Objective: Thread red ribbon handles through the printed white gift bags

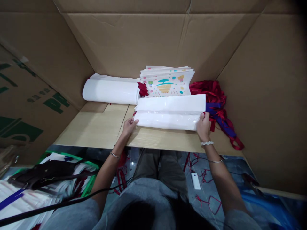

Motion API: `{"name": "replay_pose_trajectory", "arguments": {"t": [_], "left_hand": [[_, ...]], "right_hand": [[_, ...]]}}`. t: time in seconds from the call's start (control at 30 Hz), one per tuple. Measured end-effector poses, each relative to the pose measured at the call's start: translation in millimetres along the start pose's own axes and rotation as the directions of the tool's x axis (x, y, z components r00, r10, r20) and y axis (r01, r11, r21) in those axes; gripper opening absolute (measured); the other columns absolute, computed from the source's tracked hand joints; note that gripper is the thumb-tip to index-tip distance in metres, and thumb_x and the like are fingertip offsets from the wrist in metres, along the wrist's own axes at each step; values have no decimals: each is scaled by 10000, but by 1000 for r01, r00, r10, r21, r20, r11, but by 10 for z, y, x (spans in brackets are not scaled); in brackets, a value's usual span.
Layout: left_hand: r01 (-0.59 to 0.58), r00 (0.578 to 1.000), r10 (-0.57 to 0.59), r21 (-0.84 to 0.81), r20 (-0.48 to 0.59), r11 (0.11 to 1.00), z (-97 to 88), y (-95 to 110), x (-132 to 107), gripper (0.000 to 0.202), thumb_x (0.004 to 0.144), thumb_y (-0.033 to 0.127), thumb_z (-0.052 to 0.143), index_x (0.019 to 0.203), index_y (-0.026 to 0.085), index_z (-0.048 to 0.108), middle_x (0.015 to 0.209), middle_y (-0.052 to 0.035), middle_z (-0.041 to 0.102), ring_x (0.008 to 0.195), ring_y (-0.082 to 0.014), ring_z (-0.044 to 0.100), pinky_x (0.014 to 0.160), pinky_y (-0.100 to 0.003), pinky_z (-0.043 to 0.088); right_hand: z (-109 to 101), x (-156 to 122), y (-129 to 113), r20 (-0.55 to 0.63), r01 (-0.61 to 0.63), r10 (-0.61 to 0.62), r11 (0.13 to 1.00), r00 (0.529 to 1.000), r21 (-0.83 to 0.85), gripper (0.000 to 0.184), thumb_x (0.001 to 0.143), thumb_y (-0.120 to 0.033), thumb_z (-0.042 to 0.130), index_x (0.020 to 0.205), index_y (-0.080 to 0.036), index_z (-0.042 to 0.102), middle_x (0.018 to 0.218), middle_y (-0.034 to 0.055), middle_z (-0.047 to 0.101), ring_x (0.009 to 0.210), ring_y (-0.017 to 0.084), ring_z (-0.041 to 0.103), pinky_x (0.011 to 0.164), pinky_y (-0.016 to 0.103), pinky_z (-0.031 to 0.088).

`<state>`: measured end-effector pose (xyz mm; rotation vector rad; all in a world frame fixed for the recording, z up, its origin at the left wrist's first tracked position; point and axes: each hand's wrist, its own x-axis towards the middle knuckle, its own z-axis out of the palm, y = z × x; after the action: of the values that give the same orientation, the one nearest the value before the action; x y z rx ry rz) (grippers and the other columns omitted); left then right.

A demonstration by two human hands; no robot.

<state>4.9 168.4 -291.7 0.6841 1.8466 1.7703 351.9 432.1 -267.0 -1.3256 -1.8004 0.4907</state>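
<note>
A glossy white folded sheet lies in front of me on the table, a crease running along its length. My left hand pinches its near left corner between thumb and fingers. At the opposite end, my right hand is closed on the near right corner. A bit of red shows at each end of the sheet, too small to name. Just behind it is a stack of white printed sheets with colourful drawings. To the left lies a thick white folded bundle with red ribbon ends at its side.
Red ribbons and a purple ribbon are heaped at the right. Cardboard walls surround the table. Below left, a black bag rests on a green-edged container. A white phone-like device and ribbon scraps lie on the floor.
</note>
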Motion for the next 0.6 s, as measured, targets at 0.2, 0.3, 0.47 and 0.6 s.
{"name": "replay_pose_trajectory", "arguments": {"t": [0.2,0.3,0.47,0.6], "left_hand": [[-51,998,54,70,-38,996,43,-63,61,375,705,367,856,700,226,509,595,43,452,581,-132,468,541,-272,357],[16,1000,-18,86,19,996,11,-120,22,406,650,328,879,860,221,548,675,22,559,632,-159,551,584,-280,415],[-75,993,94,241,-67,968,-50,-114,27,493,651,301,874,1032,206,576,846,-12,622,751,-177,592,709,-311,482],[-83,994,101,289,-47,954,-28,-34,144,226,840,364,709,953,175,661,937,-75,692,846,-201,615,775,-319,477]], "right_hand": [[64,-7,76,29,-61,63,994,998,-87,571,1072,-563,314,1310,-163,645,861,167,697,723,280,617,716,364,434],[67,-35,195,171,-53,91,975,981,-215,502,1042,-486,416,1378,-165,608,953,180,713,827,308,642,778,400,472],[101,-118,7,193,229,-160,880,968,-417,584,975,-325,513,1516,-104,507,1365,254,612,1243,396,550,1028,538,444],[438,-337,-439,394,533,-417,808,819,-254,504,1048,-370,432,1468,-146,597,1507,185,563,1422,353,449,1181,519,361]]}}
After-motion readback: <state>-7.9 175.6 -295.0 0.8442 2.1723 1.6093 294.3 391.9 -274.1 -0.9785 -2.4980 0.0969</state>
